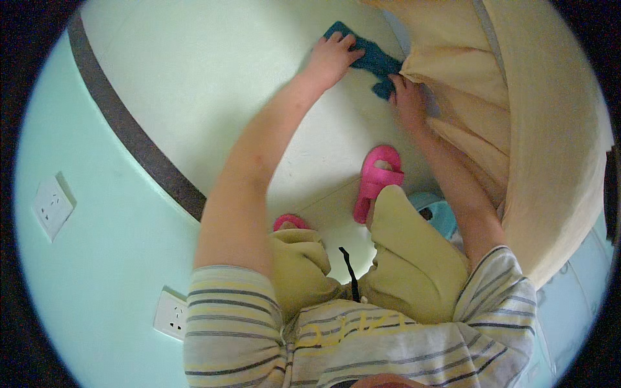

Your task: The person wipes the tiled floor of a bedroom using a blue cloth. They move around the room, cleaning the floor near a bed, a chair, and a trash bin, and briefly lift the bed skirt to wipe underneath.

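A dark teal cloth (pixel 376 54) lies crumpled on the pale floor, near the hanging tan fabric. My left hand (pixel 335 57) rests on its far-left part, with curled fingers gripping it from above. At the cloth's right end, beside the fabric's edge, my right hand (pixel 409 99) has its fingertips on a bunched corner. The tan fabric (pixel 465 82) hangs in folds against my right hand and forearm. Part of the cloth's right end is hidden by that hand and the fabric.
Pink slippers (pixel 376 179) are on my feet. A light blue plastic container (pixel 439 213) sits by my right leg, partly hidden. On the left, a dark baseboard (pixel 140 140) runs along a mint-green wall (pixel 97 242) bearing a power socket (pixel 53 208) and a second socket (pixel 171 317).
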`<state>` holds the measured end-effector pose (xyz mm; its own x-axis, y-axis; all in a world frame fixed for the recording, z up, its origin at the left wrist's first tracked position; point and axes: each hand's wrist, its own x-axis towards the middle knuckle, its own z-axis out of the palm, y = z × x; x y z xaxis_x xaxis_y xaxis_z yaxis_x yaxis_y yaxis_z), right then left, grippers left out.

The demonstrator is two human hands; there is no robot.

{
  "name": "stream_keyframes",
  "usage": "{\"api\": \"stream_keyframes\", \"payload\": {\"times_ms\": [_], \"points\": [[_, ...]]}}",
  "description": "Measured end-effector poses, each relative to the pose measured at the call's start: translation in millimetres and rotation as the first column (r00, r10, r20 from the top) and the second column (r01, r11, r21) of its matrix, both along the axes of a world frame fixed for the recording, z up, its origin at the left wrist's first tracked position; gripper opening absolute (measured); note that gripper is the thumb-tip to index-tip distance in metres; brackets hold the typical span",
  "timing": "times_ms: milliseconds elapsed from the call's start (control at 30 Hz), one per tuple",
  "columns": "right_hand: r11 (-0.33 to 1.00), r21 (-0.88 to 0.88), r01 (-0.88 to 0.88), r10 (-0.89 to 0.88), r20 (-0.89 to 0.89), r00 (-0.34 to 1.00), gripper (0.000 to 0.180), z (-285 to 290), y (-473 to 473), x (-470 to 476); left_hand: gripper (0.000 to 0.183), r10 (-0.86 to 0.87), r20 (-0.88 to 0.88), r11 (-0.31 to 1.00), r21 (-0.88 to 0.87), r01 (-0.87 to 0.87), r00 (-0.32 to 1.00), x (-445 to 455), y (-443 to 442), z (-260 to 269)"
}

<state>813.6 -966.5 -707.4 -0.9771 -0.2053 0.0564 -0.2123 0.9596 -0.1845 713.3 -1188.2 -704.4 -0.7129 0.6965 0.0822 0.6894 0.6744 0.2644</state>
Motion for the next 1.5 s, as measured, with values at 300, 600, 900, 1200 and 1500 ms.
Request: {"api": "stream_keyframes", "payload": {"times_ms": [300, 600, 900, 1200, 1500], "points": [[0.758, -0.464, -0.459, 0.643, 0.416, 0.643, 0.02, 10.2, -112.0, 129.3, 0.029, -0.224, 0.358, 0.964, -0.057, 0.26, 0.907, 159.4, -170.3, 16.0], [0.806, -0.427, -0.41, 0.452, -0.003, 0.892, 0.021, 54.4, -161.0, -44.3, 0.035, 0.348, -0.021, 0.936, 0.055, -0.347, 0.937, 37.5, -205.4, 72.7], [0.724, -0.21, -0.657, 0.689, 0.195, 0.698, 0.019, 35.4, -181.2, -30.8, 0.04, 0.482, 0.119, 0.876, -0.021, -0.483, 0.868, 146.3, -220.5, 31.3], [0.667, -0.322, -0.672, 0.737, 0.148, 0.66, 0.016, 32.4, -165.8, 12.0, 0.034, 0.525, 0.235, 0.823, 0.101, -0.558, 0.818, 181.0, -205.3, 51.6], [0.662, -0.287, -0.692, 0.739, 0.093, 0.668, 0.013, 22.7, -196.5, -22.8, 0.039, 0.579, 0.228, 0.814, -0.11, -0.57, 0.783, 161.0, -207.5, 46.1]]}}
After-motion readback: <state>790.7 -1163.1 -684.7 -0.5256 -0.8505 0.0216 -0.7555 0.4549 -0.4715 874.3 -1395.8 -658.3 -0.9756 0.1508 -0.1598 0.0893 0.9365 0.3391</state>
